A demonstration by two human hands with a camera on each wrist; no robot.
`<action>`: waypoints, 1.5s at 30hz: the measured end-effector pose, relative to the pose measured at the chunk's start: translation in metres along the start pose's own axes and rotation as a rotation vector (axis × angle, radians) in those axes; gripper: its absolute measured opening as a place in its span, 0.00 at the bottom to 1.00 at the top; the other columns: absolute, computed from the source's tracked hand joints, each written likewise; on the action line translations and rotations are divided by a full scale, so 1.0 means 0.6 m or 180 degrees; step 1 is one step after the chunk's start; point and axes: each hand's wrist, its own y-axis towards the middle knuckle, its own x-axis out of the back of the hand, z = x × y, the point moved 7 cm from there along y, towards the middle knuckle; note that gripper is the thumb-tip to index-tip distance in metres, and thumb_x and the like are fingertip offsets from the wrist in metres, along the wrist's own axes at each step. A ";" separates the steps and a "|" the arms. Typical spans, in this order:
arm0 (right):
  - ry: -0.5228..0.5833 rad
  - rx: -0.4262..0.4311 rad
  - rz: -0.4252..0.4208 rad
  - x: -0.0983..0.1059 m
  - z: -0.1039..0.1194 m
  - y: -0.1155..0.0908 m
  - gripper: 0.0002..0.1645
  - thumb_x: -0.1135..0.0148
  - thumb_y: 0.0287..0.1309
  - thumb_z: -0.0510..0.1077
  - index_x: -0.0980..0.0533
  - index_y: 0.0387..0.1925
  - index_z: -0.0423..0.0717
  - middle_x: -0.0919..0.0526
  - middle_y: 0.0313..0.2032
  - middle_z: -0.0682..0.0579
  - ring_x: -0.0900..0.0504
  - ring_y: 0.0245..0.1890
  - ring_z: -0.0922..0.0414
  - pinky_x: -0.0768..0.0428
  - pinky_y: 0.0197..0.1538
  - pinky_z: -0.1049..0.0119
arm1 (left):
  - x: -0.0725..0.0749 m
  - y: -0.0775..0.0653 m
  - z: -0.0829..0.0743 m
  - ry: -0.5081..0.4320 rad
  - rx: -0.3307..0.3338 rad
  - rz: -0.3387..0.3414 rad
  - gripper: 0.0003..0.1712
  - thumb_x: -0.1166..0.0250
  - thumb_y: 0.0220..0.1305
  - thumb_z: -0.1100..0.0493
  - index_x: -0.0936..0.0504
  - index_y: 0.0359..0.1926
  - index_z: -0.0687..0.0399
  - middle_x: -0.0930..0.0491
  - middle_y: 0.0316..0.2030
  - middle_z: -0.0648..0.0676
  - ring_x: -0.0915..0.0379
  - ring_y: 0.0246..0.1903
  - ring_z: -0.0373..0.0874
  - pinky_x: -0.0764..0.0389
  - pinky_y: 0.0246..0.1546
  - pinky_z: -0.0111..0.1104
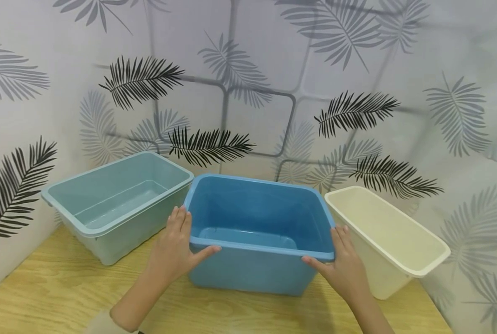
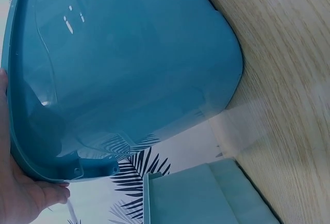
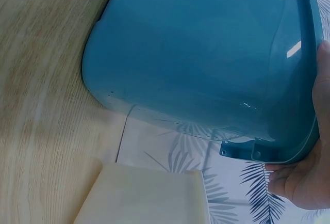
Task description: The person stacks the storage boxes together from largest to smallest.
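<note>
A blue plastic bin (image 1: 252, 269) stands upright on the table, with a visible bare floor inside. My left hand (image 1: 175, 243) holds its front left corner, thumb over the front rim and fingers along the side. At the front right corner, my right hand (image 1: 345, 265) grips the rim in the same way. Both wrist views show the bin's glossy outer wall (image 2: 134, 53) close up, with the fingers partly hidden behind the rim corners. The bin's base touches the wood.
To the left stands a pale green bin (image 1: 135, 236), its rim close to the blue one. A cream bin (image 1: 390, 227) stands angled at the right. Beneath is a wood-grain table (image 1: 56, 292); a leaf-patterned wall covering (image 1: 265, 60) rises behind.
</note>
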 end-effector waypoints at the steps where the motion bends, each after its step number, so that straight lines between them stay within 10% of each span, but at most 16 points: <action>1: 0.0001 -0.0007 0.0008 0.001 0.000 -0.001 0.59 0.31 0.40 0.65 0.39 0.62 0.27 0.40 0.64 0.30 0.46 0.67 0.34 0.35 0.59 0.37 | 0.000 0.000 -0.001 0.0002 -0.0006 -0.0007 0.63 0.57 0.50 0.18 0.32 0.57 0.77 0.33 0.59 0.72 0.41 0.63 0.66 0.26 0.52 0.50; 45: -0.0020 -0.0012 0.0065 0.012 -0.006 -0.022 0.58 0.31 0.41 0.63 0.41 0.62 0.27 0.42 0.65 0.29 0.45 0.66 0.33 0.34 0.55 0.34 | 0.006 -0.019 -0.017 -0.0108 0.0138 0.0125 0.58 0.42 0.49 0.26 0.34 0.59 0.76 0.37 0.62 0.72 0.45 0.65 0.65 0.27 0.54 0.50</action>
